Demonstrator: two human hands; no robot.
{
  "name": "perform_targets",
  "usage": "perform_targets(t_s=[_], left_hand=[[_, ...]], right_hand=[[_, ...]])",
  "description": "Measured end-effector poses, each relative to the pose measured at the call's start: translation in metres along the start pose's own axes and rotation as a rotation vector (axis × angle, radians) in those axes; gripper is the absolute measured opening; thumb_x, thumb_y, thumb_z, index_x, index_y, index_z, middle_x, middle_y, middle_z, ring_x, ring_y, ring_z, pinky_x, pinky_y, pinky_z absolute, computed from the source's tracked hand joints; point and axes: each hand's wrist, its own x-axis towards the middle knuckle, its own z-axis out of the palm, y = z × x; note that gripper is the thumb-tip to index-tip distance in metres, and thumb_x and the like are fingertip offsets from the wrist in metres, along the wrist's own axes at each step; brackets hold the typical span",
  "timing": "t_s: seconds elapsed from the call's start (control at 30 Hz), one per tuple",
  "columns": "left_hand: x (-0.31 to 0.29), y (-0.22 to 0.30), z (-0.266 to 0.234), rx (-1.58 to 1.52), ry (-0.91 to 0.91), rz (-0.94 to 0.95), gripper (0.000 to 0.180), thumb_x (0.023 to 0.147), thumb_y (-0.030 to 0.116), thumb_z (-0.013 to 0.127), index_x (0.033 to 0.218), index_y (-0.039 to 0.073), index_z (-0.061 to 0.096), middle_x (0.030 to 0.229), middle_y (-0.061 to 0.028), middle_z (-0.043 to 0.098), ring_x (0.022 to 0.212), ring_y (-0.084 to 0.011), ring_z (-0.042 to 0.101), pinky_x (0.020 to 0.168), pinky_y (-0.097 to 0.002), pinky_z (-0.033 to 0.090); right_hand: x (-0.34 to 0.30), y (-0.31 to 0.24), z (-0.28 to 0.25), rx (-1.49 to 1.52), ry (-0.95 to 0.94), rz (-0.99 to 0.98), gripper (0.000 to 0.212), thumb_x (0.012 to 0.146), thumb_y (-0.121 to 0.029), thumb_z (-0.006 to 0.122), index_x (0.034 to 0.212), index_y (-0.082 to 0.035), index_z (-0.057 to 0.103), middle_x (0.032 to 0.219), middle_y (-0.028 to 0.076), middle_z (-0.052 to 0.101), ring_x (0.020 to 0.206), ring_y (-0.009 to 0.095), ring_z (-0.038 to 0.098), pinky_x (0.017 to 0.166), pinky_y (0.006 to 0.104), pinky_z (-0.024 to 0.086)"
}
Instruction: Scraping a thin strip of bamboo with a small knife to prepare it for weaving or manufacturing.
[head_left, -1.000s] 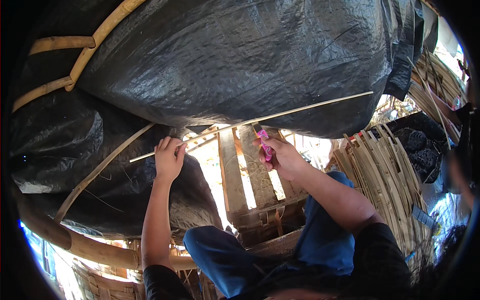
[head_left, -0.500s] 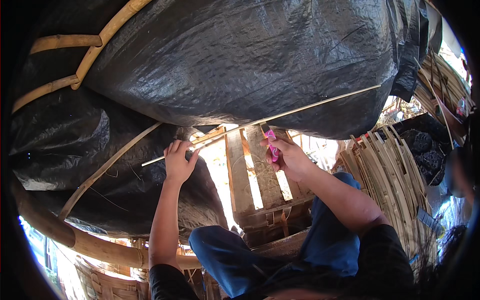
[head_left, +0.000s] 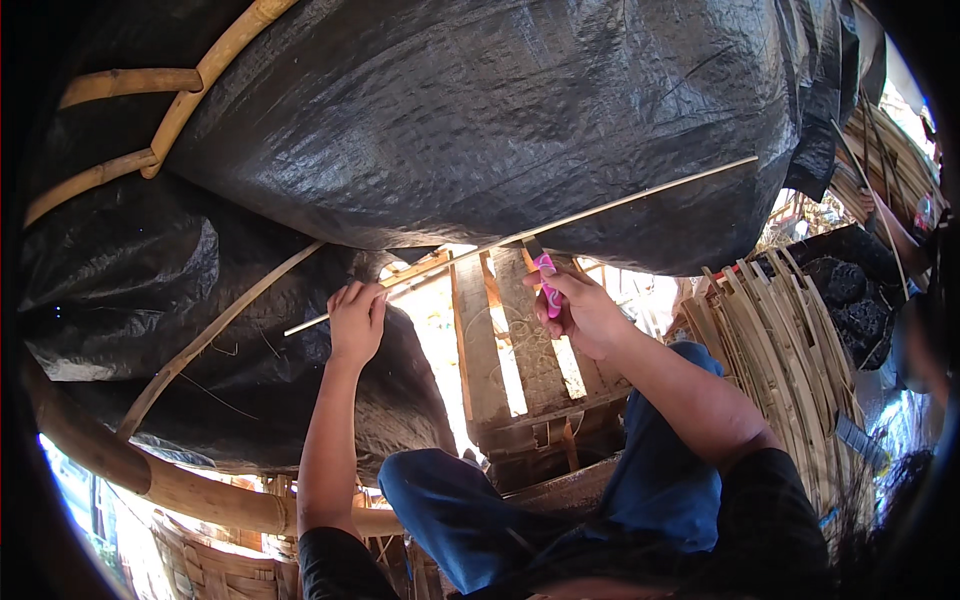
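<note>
Black, creased plastic sheeting (head_left: 520, 130) fills the upper and left parts of the view, sagging in broad folds beside jointed, tan bamboo poles (head_left: 215, 68) at the upper left. A long, thin, pale strip of bamboo-like material (head_left: 640, 200) lies across the middle, in front of the sheeting's lower edge. Its long axis slants from the lower left to the upper right; the near end points left, just past the left hand (head_left: 354, 318), and the far end points up toward the right side of the sheeting. That hand's fingers are closed over the strip near its left end, covering a short stretch of it. The right hand (head_left: 588, 318) is wrapped around the pink, pale-patterned handle of a short-bladed knife (head_left: 548, 292). The blade points up and slightly left and meets the strip near its middle; whether the edge presses into it I cannot tell.

Below the strip stands a weathered, grey-brown wooden slatted frame (head_left: 530, 370), with bright gaps between its boards. Knees in blue trousers (head_left: 440, 500) flank its lower end. On the right, a stack of flat, split bamboo slats (head_left: 775, 350) rises close to the right forearm, with a blurred person near the edge beyond it. At the lower left, a thick, brown bamboo pole (head_left: 215, 503) crosses above a woven, tan basket (head_left: 225, 572). The strip's right-hand length is unobstructed.
</note>
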Motion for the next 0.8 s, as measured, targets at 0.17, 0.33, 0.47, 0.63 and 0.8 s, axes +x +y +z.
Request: perform_targets(t_s=[0.17, 0.33, 0.47, 0.63, 0.8], left_hand=[[-0.002, 0.000, 0.001, 0.028, -0.030, -0.021, 0.011, 0.085, 0.017, 0.062, 0.096, 0.014, 0.062, 0.085, -0.0037, 0.058, 0.088, -0.0263, 0.056, 0.090, -0.0423, 0.037], [-0.002, 0.005, 0.003, 0.058, -0.044, -0.027, 0.024, 0.083, 0.024, 0.066, 0.104, 0.013, 0.061, 0.095, -0.0045, 0.058, 0.097, -0.0257, 0.055, 0.098, -0.0462, 0.034], [0.000, 0.016, -0.001, 0.146, -0.014, 0.000, 0.038, 0.081, 0.028, 0.068, 0.114, 0.011, 0.058, 0.110, -0.0065, 0.053, 0.107, -0.0254, 0.051, 0.106, -0.0527, 0.028], [0.007, 0.029, -0.011, 0.189, 0.012, 0.023, 0.045, 0.080, 0.026, 0.069, 0.121, 0.012, 0.056, 0.114, -0.0080, 0.052, 0.109, -0.0267, 0.050, 0.107, -0.0505, 0.027], [0.019, 0.042, -0.019, 0.182, 0.041, 0.070, 0.043, 0.083, 0.027, 0.067, 0.121, 0.012, 0.057, 0.111, -0.0054, 0.052, 0.108, -0.0241, 0.050, 0.108, -0.0524, 0.026]], right_hand=[[0.000, 0.000, 0.000, -0.003, 0.003, -0.011, 0.034, 0.099, -0.034, 0.047, 0.111, -0.003, 0.055, 0.067, 0.007, 0.053, 0.051, 0.013, 0.045, 0.050, 0.0258, 0.036], [0.000, 0.002, 0.001, -0.009, 0.004, -0.008, 0.035, 0.098, -0.035, 0.048, 0.111, -0.003, 0.055, 0.066, 0.007, 0.053, 0.051, 0.013, 0.044, 0.050, 0.0259, 0.036], [0.002, 0.002, 0.001, -0.010, -0.005, -0.016, 0.037, 0.098, -0.036, 0.049, 0.112, -0.002, 0.054, 0.066, 0.007, 0.052, 0.052, 0.013, 0.044, 0.052, 0.0266, 0.036], [0.003, 0.003, 0.000, -0.016, -0.012, -0.011, 0.037, 0.098, -0.036, 0.049, 0.112, -0.002, 0.054, 0.066, 0.007, 0.051, 0.053, 0.014, 0.044, 0.053, 0.0272, 0.036], [0.003, 0.004, -0.001, -0.029, -0.006, -0.015, 0.036, 0.098, -0.036, 0.049, 0.110, -0.003, 0.055, 0.066, 0.007, 0.052, 0.052, 0.013, 0.045, 0.051, 0.0263, 0.037]])
